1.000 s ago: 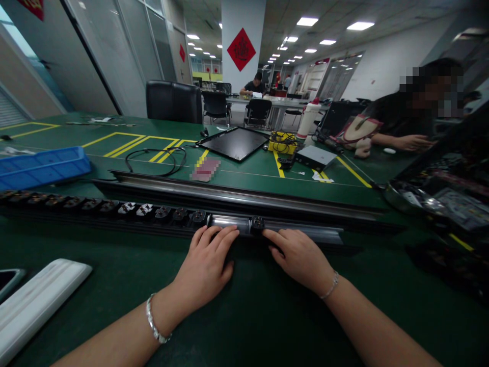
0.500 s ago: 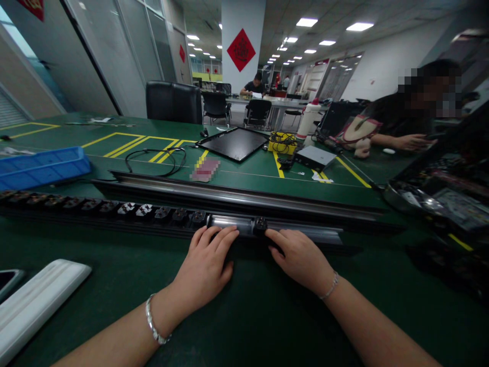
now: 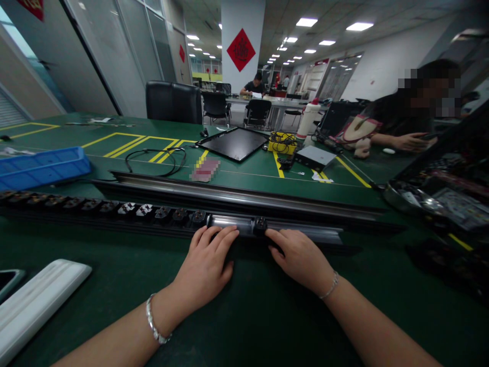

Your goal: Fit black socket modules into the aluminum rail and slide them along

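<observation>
A long black rail [image 3: 237, 223] lies across the green table, its left part filled by a row of socket modules [image 3: 144, 209], mostly black with a pair of pale ones. Past the row, a lone black socket module [image 3: 260, 225] sits in the shiny channel with a gap to its left. My left hand [image 3: 208, 260] rests its stretched fingertips on the rail's near edge at that gap, thumb apart. With the index fingertip, my right hand [image 3: 301, 257] touches the lone module's right side; its thumb is lower and off the module. The other right fingers are partly hidden.
Behind lies a second black rail [image 3: 248, 196]. A blue bin [image 3: 42, 168] stands left, a white bar-shaped object [image 3: 46, 300] front left. Farther back are a black panel [image 3: 237, 143], a yellow box [image 3: 282, 143] and a grey box [image 3: 313, 157]. A person [image 3: 412, 112] sits at right.
</observation>
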{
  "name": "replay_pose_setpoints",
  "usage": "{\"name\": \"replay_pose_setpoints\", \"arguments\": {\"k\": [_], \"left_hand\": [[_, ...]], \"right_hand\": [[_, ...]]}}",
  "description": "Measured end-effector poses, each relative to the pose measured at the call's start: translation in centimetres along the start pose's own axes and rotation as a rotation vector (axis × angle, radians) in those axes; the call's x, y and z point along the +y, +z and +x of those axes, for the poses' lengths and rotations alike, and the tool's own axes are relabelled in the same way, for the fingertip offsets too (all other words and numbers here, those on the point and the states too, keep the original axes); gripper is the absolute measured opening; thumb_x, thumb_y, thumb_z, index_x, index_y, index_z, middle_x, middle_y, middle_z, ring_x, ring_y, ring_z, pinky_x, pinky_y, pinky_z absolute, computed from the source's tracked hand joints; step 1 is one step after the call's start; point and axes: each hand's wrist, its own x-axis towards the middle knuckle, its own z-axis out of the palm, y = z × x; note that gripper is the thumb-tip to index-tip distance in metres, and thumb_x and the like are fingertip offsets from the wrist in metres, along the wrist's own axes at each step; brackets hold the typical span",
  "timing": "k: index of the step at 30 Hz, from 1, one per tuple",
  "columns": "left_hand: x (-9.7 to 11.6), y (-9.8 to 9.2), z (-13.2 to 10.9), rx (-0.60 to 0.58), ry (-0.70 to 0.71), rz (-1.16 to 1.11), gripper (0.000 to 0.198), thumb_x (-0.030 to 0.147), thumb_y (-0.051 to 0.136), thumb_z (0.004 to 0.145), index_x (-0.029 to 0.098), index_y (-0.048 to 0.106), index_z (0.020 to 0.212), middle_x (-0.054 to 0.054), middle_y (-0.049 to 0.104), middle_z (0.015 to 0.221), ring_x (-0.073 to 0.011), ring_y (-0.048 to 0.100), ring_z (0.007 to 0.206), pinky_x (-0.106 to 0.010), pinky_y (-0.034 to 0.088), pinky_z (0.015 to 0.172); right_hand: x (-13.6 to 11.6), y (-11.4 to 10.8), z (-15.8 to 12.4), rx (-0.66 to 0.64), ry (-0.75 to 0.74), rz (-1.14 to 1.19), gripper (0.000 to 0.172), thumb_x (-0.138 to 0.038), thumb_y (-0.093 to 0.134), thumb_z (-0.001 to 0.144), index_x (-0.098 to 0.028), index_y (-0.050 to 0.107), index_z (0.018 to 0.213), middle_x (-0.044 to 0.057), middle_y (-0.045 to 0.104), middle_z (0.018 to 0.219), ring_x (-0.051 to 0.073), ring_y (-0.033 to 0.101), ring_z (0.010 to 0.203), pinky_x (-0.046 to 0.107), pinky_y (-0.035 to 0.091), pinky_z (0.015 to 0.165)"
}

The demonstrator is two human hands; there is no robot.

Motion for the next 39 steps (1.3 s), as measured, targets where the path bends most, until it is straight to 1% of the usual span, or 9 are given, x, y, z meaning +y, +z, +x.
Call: {"name": "replay_pose_setpoints", "arguments": {"k": [10,19,29,35,39], "left_hand": [[0.17,-0.20,0.02,-0.010,-0.007,-0.008,0.054,0.018,0.051,0.076,0.023,0.041,0.129,-0.003,0.049,0.134,-0.0258,0.041,0.119,-0.048,0.023,0.106],[0.13,-0.15,0.07,-0.022,-0.010,-0.008,0.055,0.017,0.051,0.076,0.023,0.040,0.130,-0.001,0.049,0.134,-0.0251,0.040,0.119,-0.048,0.022,0.106],[0.15,-0.13,-0.03,-0.016,-0.011,-0.021,0.054,0.017,0.051,0.076,0.023,0.041,0.130,-0.002,0.049,0.135,-0.0253,0.040,0.119,-0.049,0.021,0.106],[0.06,-0.07,0.03,0.005,0.004,-0.014,0.055,0.017,0.052,0.075,0.023,0.042,0.129,-0.004,0.051,0.132,-0.0260,0.042,0.118,-0.050,0.024,0.105],[0.08,-0.06,0.03,0.000,-0.003,-0.017,0.056,0.017,0.052,0.075,0.023,0.041,0.129,-0.004,0.050,0.133,-0.0260,0.041,0.118,-0.049,0.024,0.105]], "right_hand": [[-0.16,-0.18,0.00,-0.002,0.009,0.004,0.029,-0.017,0.050,0.081,-0.019,0.054,0.110,0.004,0.061,0.080,0.019,0.056,0.075,0.032,0.041,0.071],[-0.14,-0.05,0.04,0.016,0.025,0.019,0.025,-0.017,0.051,0.080,-0.018,0.054,0.105,0.004,0.060,0.079,0.018,0.055,0.074,0.031,0.041,0.070],[-0.17,-0.22,0.05,-0.007,0.033,0.037,0.017,-0.016,0.051,0.080,-0.018,0.055,0.096,0.003,0.060,0.079,0.017,0.055,0.075,0.030,0.040,0.070],[-0.20,-0.27,0.09,-0.008,0.031,0.031,0.016,-0.016,0.052,0.080,-0.018,0.055,0.096,0.003,0.060,0.079,0.018,0.055,0.074,0.031,0.040,0.069],[-0.23,-0.31,0.06,-0.013,0.034,0.027,0.018,-0.016,0.051,0.080,-0.018,0.055,0.097,0.004,0.061,0.081,0.018,0.055,0.075,0.031,0.040,0.070]]}}
